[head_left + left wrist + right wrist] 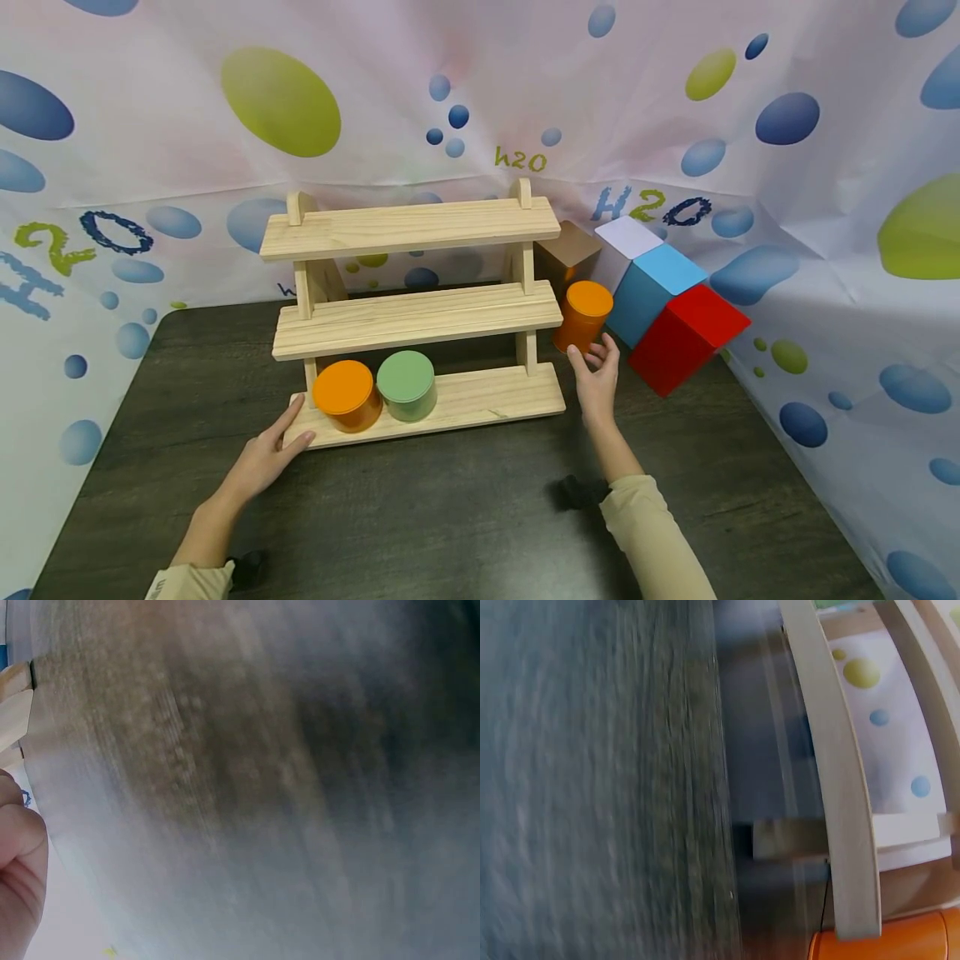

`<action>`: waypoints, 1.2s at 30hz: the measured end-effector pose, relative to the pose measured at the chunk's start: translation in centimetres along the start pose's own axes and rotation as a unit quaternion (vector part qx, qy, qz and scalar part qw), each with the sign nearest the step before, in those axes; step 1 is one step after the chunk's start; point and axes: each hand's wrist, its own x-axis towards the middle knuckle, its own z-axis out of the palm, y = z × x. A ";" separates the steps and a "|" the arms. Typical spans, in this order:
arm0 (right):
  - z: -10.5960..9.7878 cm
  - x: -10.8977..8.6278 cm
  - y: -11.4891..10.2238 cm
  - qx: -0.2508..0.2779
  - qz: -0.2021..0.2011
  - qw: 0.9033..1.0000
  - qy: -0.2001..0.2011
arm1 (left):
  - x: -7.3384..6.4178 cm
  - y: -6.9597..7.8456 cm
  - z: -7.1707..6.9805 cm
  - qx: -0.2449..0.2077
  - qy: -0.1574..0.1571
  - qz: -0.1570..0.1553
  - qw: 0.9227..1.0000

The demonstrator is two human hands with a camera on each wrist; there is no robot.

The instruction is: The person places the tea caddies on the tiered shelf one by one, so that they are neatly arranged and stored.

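Observation:
A three-tier wooden shelf (420, 312) stands on the dark table. On its bottom tier, toward the left, an orange round canister (347, 396) sits beside a green round canister (407, 385). My left hand (262, 457) is at the left end of that tier, fingers extended along the end and thumb near the front edge; part of it (21, 847) shows in the left wrist view. To the right of the shelf stands a taller orange canister (585, 315). Just below and in front of it is my right hand (597, 390), thumb and fingers apart and nothing between them.
Right of the taller canister, a row of boxes runs diagonally: brown (568, 247), white (628, 239), blue (656, 287) and red (688, 337). A patterned curtain (480, 100) hangs behind and along the sides of the table (450, 508).

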 end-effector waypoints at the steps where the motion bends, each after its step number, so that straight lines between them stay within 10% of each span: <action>1: -0.1 0.2 0.0 -0.003 0.001 1.000 0.004 | 0.0 0.0 0.0 0.001 0.002 0.002 1.000; 36: 0.4 6.3 -0.7 -0.131 -0.040 0.990 0.025 | -0.1 0.2 -0.1 -0.001 0.009 0.010 1.000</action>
